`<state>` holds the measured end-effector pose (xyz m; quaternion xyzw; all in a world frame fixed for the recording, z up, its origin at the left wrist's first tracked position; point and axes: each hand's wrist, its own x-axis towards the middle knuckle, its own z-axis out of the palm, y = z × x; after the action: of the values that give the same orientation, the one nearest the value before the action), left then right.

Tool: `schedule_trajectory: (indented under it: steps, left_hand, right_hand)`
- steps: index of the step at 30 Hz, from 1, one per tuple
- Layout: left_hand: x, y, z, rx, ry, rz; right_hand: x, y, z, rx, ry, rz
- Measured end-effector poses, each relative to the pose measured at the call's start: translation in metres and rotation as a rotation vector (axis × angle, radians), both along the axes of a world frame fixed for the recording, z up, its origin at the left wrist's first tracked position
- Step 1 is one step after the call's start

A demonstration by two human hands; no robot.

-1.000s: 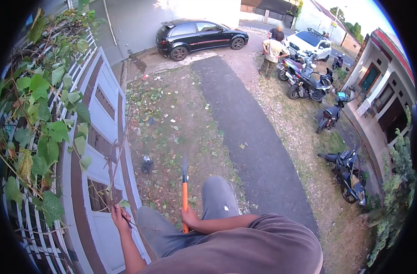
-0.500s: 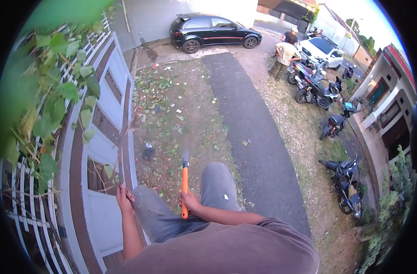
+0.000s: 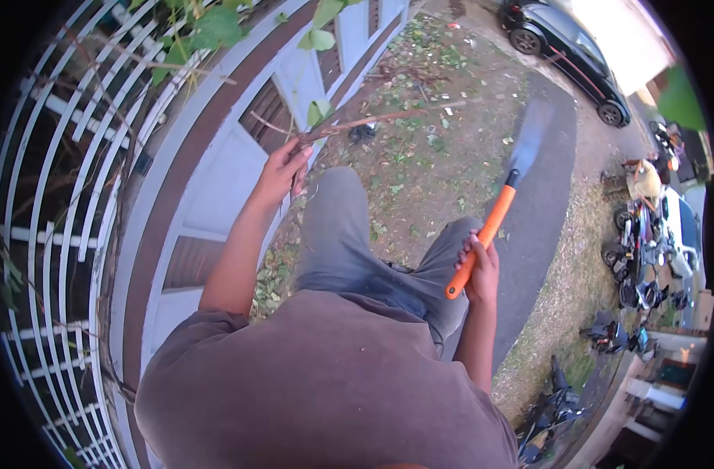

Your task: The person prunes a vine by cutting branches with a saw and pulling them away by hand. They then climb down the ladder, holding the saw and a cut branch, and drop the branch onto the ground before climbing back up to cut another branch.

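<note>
My left hand (image 3: 281,176) is closed around a brown woody branch (image 3: 365,123) with a few green leaves. The branch points out to the right, over the littered ground. In my right hand (image 3: 483,268) is a machete (image 3: 495,216) with an orange handle and a black collar. Its pale blade is smeared by motion and points up and away over the asphalt strip. Left of my left hand runs the grey and brown wall (image 3: 216,184), topped by a white metal railing (image 3: 40,234).
Green leaves (image 3: 216,30) hang over the railing. Cut leaves and twigs litter the dirt (image 3: 404,156) below. An asphalt strip (image 3: 541,203) runs alongside. A black car (image 3: 572,51) stands farther off, with parked motorcycles (image 3: 556,399) and a person (image 3: 645,180) on the right.
The view has turned. My left hand has risen and now holds a branch in plain view. My right hand has swung the machete out to the right, away from between my knees.
</note>
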<state>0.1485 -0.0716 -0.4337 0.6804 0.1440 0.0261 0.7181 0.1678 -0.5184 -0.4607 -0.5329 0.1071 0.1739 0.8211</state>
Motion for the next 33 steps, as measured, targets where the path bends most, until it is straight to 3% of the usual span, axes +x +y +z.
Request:
schedule_trajectory:
  steps: [5, 11, 15, 20, 23, 24, 27, 30, 32, 33]
  left_hand:
    - [-0.080, 0.019, -0.037, -0.012, 0.068, 0.134]
    - [-0.174, 0.019, -0.087, -0.220, 0.141, 0.312]
    - [-0.202, 0.018, -0.101, -0.324, 0.124, 0.317]
    - [-0.212, 0.025, -0.112, -0.393, 0.186, 0.271]
    - [-0.204, 0.029, -0.113, -0.378, 0.206, 0.314]
    - [-0.201, 0.029, -0.111, -0.395, 0.198, 0.358]
    - [-0.175, 0.040, -0.082, -0.449, 0.089, 0.356]
    - [-0.148, 0.063, -0.072, -0.323, 0.022, 0.364]
    - [-0.135, 0.074, -0.062, -0.215, -0.005, 0.382]
    - [-0.131, 0.078, -0.059, -0.206, -0.022, 0.407]
  right_hand:
    - [-0.026, -0.021, 0.005, -0.274, -0.106, 0.084]
    - [-0.044, 0.018, 0.027, -0.541, -0.019, 0.442]
    - [-0.045, 0.035, 0.031, -0.482, -0.018, 0.538]
    - [-0.037, 0.029, 0.039, -0.463, -0.040, 0.410]
    - [-0.027, 0.010, 0.043, -0.425, -0.059, 0.089]
    - [-0.025, 0.000, 0.044, -0.429, -0.055, 0.089]
    - [-0.023, -0.007, 0.055, -0.436, -0.252, -0.155]
    - [-0.031, 0.009, 0.074, -0.511, -0.376, -0.059]
    - [-0.031, 0.016, 0.062, -0.458, -0.385, 0.142]
    - [-0.031, 0.029, 0.056, -0.596, -0.427, 0.230]
